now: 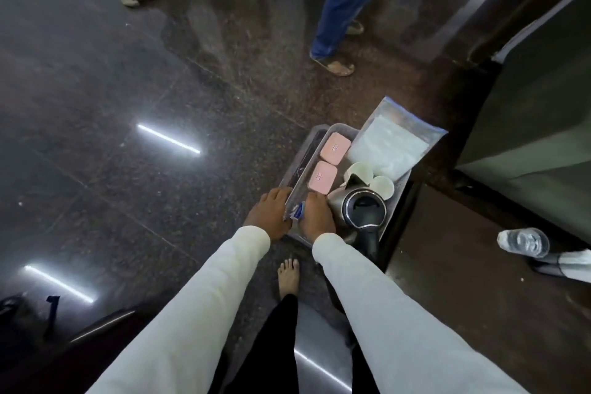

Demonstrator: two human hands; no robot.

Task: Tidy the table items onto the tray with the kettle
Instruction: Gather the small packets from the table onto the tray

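Note:
A grey tray [297, 193] hangs over the floor by a dark table's edge. On it stand a steel kettle [358, 209] with a black handle, two pink boxes [323, 176], two white cups [382, 185] and a clear plastic bag [391, 144]. My left hand [268, 213] grips the tray's near left rim. My right hand [315, 217] lies inside the tray next to the kettle, fingers curled on a small blue-and-white sachet [74, 211]. Both sleeves are white.
The dark brown table [463, 281] runs to the right, with a clear plastic bottle [524, 241] lying on it. Two people stand on the polished stone floor ahead. My bare foot [287, 277] is below the tray. A dark cabinet stands at right.

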